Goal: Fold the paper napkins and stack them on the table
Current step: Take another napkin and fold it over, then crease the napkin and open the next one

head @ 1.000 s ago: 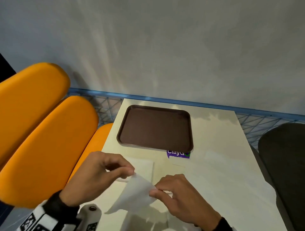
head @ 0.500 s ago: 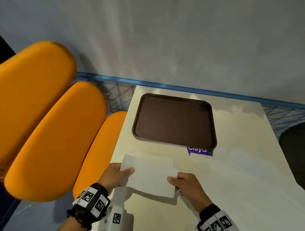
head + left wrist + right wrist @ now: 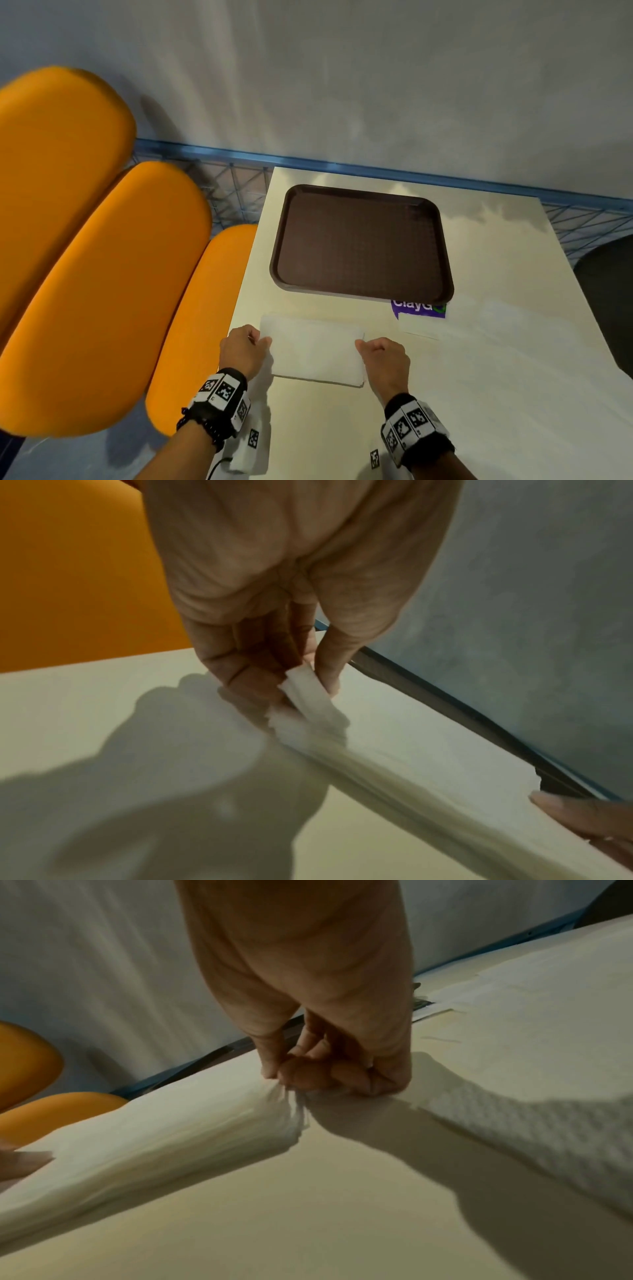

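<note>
While the left hand (image 3: 244, 349) pinches the left edge of the folded napkin (image 3: 317, 353) between thumb and curled fingers (image 3: 246, 666), the right hand (image 3: 383, 359) does the same at the right edge, its fingers (image 3: 301, 1074) bunched tightly on the paper with the knuckles down on the worktop (image 3: 496, 394). From the left wrist view the gripped corner is lifted slightly off the surface, though blur makes it hard to say how many layers are caught. That napkin lies on a stack of folded napkins (image 3: 143, 1139), whose many thin edges show in the right wrist view; the stack sits at about 6 o'clock on the worktop, near its front-left edge. At 3 o'clock from the hands, unfolded napkins (image 3: 513, 342) lie spread flat, their textured surface clear in the right wrist view. At 12 o'clock, well apart from the stack, a dark brown tray (image 3: 363, 243) lies flat, its near right corner overlapping a purple sticker (image 3: 419, 308). Orange cushions (image 3: 102, 274) stand at 9 o'clock beside the worktop, and a grey wall (image 3: 342, 85) rises behind.
</note>
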`<state>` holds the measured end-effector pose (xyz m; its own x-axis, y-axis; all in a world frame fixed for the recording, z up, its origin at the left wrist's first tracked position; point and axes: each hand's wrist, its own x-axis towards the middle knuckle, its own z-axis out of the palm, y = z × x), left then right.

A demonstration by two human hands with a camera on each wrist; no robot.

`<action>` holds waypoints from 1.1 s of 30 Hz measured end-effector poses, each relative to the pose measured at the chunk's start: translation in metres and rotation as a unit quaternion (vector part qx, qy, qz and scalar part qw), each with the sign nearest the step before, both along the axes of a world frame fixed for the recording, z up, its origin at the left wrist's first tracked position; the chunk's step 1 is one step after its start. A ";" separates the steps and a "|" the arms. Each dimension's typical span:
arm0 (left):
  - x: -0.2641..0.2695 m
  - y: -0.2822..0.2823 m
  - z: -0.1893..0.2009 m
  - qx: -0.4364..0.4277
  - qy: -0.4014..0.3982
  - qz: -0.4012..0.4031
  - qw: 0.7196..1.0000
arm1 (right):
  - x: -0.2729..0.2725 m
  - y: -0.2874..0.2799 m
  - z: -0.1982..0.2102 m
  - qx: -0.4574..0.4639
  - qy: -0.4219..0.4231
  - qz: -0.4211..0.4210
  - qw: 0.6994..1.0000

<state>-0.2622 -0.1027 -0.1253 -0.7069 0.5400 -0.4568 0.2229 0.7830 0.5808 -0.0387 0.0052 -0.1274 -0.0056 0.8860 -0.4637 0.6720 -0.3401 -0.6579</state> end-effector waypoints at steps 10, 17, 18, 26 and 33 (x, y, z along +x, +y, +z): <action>0.037 0.003 -0.022 -0.011 0.181 -0.373 0.910 | -0.016 -0.028 0.015 0.152 -0.184 0.448 0.862; 0.059 0.016 0.006 -0.028 0.225 -0.355 0.907 | 0.031 -0.015 0.047 0.098 -0.043 0.322 0.941; 0.067 0.020 0.015 0.014 0.219 -0.346 0.912 | 0.045 -0.013 0.049 0.092 -0.040 0.292 0.951; 0.226 0.097 0.040 0.049 0.058 -0.460 0.885 | 0.259 -0.011 0.045 -0.004 -0.236 0.130 0.963; 0.317 0.182 0.024 -0.007 0.028 -0.411 0.911 | 0.316 0.006 0.044 0.006 -0.186 0.087 0.979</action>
<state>0.0553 0.0792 -0.1015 -0.0897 0.8922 -0.4426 0.7663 0.3457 0.5415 0.2773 0.0112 -0.0832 0.0110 0.8916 -0.4527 0.9128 -0.1938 -0.3595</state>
